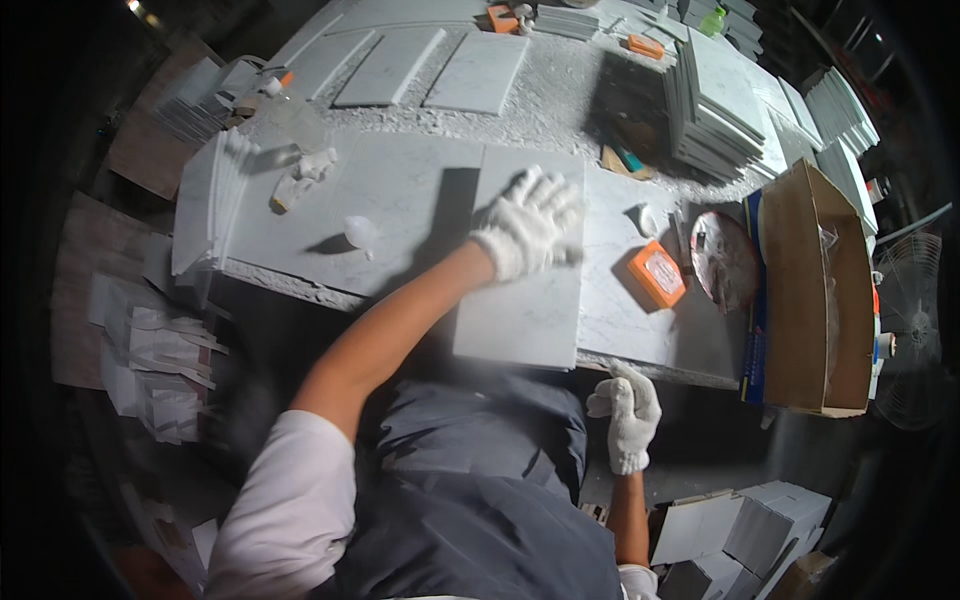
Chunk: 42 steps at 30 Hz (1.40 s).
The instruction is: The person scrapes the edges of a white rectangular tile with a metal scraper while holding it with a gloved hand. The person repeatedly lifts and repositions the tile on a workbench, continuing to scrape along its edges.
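A white, grey-veined marble tile (520,322) lies in front of me, its near end reaching past the worktable's front edge. Spread flat on its upper half is my left hand (533,225), in a white knit glove slightly blurred by motion. My right hand (630,415), gloved the same way, hovers by the table edge right of the tile. Its fingers are loosely bent with the thumb apart, and nothing shows in them. To the right of the tile lies an orange box-shaped block with a pale label (660,276). A small whitish translucent piece (360,233) sits to the left.
At right stand an open cardboard box (845,300), a round red-rimmed container (724,262) and a fan (915,320). Tile stacks rise at back right (715,110) and left (205,205). Separate tiles (478,72) lie on the far, debris-covered surface. More tiles (165,360) fill the lower left.
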Each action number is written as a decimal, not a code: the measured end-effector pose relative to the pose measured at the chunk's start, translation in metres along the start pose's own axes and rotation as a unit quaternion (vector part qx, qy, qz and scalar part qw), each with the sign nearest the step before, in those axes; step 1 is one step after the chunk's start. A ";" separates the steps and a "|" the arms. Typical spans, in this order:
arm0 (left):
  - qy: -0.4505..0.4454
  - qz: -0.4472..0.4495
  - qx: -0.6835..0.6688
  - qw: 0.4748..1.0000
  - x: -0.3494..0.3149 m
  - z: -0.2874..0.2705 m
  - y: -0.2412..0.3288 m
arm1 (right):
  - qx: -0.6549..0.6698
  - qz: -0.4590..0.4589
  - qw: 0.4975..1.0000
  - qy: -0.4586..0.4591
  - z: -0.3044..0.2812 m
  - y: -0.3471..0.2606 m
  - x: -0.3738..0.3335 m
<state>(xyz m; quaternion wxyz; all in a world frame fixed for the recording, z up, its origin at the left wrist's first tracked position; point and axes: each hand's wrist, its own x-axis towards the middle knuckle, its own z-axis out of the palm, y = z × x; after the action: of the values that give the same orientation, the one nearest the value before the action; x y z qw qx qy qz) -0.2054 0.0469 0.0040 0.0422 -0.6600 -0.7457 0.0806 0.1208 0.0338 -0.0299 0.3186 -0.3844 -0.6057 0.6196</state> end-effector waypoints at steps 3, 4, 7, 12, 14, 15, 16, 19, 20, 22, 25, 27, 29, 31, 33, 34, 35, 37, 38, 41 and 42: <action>-0.133 0.124 -0.063 0.981 -0.050 -0.023 0.064 | 0.057 0.061 0.996 0.011 -0.003 0.008 -0.014; -0.117 0.149 -0.087 0.978 -0.075 -0.027 0.081 | 0.049 0.059 0.997 0.009 -0.004 0.010 -0.017; -0.016 0.215 -0.206 0.954 -0.143 -0.029 0.101 | 0.033 0.070 0.997 0.025 -0.007 0.011 -0.026; 0.072 0.139 -0.536 0.830 -0.196 -0.025 0.074 | 0.027 0.090 0.994 0.054 -0.006 0.013 -0.031; 0.143 0.048 -0.507 0.848 -0.205 -0.030 0.062 | 0.035 0.083 0.995 0.043 -0.002 0.014 -0.031; 0.191 0.032 -0.465 0.864 -0.205 -0.030 0.056 | 0.031 0.091 0.994 0.047 0.002 0.015 -0.030; 0.200 0.009 -0.436 0.877 -0.205 -0.031 0.054 | 0.007 0.040 0.999 0.028 0.004 0.015 -0.028; 0.254 -0.023 -0.347 0.903 -0.201 -0.029 0.055 | -0.109 -0.102 0.989 0.023 0.016 0.019 -0.020; 0.244 -0.040 -0.317 0.915 -0.199 -0.028 0.057 | -0.105 -0.107 0.989 0.006 0.019 0.019 -0.018; 0.240 -0.015 -0.285 0.928 -0.197 -0.026 0.062 | -0.111 -0.145 0.983 0.009 0.027 0.017 -0.015; 0.241 -0.004 -0.304 0.922 -0.197 -0.027 0.062 | -0.187 -0.203 0.961 0.013 0.035 0.007 -0.011; 0.270 -0.003 -0.364 0.891 -0.199 -0.029 0.056 | -0.189 -0.202 0.961 0.002 0.039 0.001 -0.009; 0.263 -0.024 -0.371 0.890 -0.198 -0.027 0.047 | -0.196 -0.225 0.954 -0.017 0.043 -0.004 -0.008; 0.272 -0.034 -0.328 0.904 -0.189 -0.018 0.034 | -0.207 -0.243 0.947 -0.003 0.047 -0.004 -0.009; 0.257 -0.019 -0.249 0.934 -0.169 -0.005 0.024 | -0.202 -0.238 0.950 0.000 0.048 -0.001 -0.011; 0.255 -0.007 -0.207 0.945 -0.153 0.003 0.019 | -0.183 -0.226 0.957 -0.004 0.049 0.001 -0.012; 0.239 0.000 -0.164 0.957 -0.134 0.010 0.010 | -0.193 -0.211 0.958 -0.004 0.049 0.003 -0.013; 0.174 0.039 -0.059 0.982 -0.083 0.022 -0.018 | -0.197 -0.208 0.958 -0.008 0.047 0.007 -0.012; 0.187 0.030 -0.054 0.980 -0.057 0.026 -0.028 | -0.200 -0.193 0.961 -0.007 0.046 0.008 -0.012; 0.151 -0.028 -0.049 0.987 0.020 0.030 -0.060 | -0.199 -0.165 0.966 -0.021 0.046 0.012 -0.009; 0.111 -0.046 -0.043 0.992 0.040 0.030 -0.066 | -0.187 -0.148 0.971 -0.032 0.046 0.013 -0.009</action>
<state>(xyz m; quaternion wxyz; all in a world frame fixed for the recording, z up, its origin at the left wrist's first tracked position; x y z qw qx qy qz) -0.2796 0.0773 -0.0155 0.0997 -0.6312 -0.7687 -0.0277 0.0861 0.0021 -0.0433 0.3092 -0.3231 -0.7709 0.4535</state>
